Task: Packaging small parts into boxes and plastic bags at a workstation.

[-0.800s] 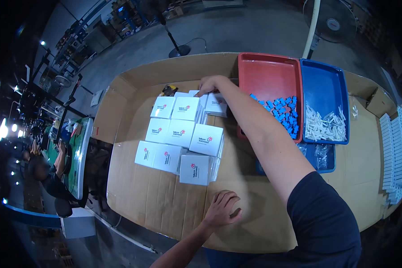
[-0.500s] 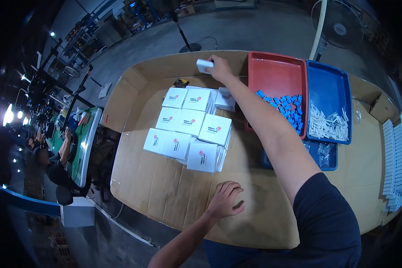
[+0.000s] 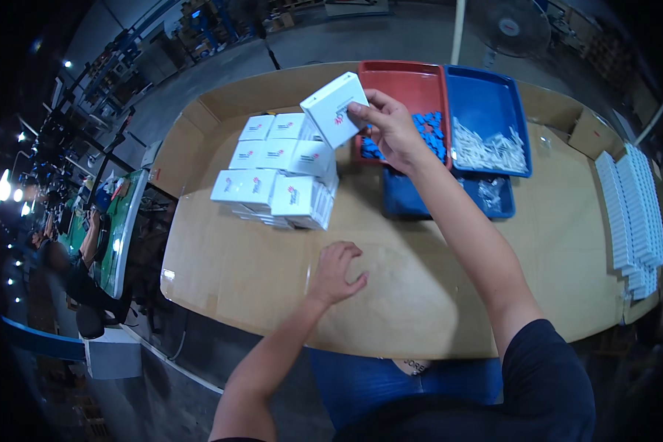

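- Head view: your right hand [image 3: 392, 132] pinches a white box [image 3: 330, 109], thumb over its printed face; press lightly, since the box could dent.
- Left of that grip, lower down, are stacked boxes [image 3: 272, 156]; give their corners clearance.
- Nearer you, your left hand [image 3: 334, 274] curls around nothing, available for steadying.

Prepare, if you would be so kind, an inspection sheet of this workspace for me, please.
Surface: brown cardboard tabletop with raised edges.
Things: white box in the right grip; white boxes stacked to its left.
Clutter: blue pieces in a red tray; white pieces in a blue tray; clear bags in the lower blue tray; white stacks, far right.
Grips: right closed on the white box; left grip empty, half open, over the tabletop.
Cables: nothing seen clearly.
Surroundings: person at a green table, left; fan behind.
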### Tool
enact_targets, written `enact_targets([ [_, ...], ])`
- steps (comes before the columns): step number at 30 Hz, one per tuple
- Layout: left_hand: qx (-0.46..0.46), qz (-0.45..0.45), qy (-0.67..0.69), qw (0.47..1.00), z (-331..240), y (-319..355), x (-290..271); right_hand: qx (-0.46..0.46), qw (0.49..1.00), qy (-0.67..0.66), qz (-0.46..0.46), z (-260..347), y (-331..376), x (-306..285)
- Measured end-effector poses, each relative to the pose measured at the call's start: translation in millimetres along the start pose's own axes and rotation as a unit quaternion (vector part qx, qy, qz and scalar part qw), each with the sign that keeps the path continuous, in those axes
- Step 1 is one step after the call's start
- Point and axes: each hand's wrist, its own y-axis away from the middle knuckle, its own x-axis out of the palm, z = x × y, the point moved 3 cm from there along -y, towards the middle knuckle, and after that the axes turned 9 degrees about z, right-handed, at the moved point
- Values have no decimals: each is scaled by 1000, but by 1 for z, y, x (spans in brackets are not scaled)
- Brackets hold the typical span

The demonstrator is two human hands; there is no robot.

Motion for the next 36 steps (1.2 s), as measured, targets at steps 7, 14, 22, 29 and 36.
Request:
enact_targets([
  [7, 17, -18, -45, 999, -5, 5, -1, 1, 990, -139, -26, 16, 160, -1],
  [14, -17, -84, 97, 992, -112, -2, 10, 37, 944, -302, -132, -33, 327, -9],
  [22, -26, -101, 268, 958, -221, 12, 59, 188, 935, -202, -220, -57, 425, 32],
  [29, -238, -80, 679, 690, -241, 42, 69, -63, 890, 436, -119, -3, 440, 41],
  [36, -320, 8, 754, 574, -283, 48, 59, -136, 857, 497, 10, -8, 437, 51],
])
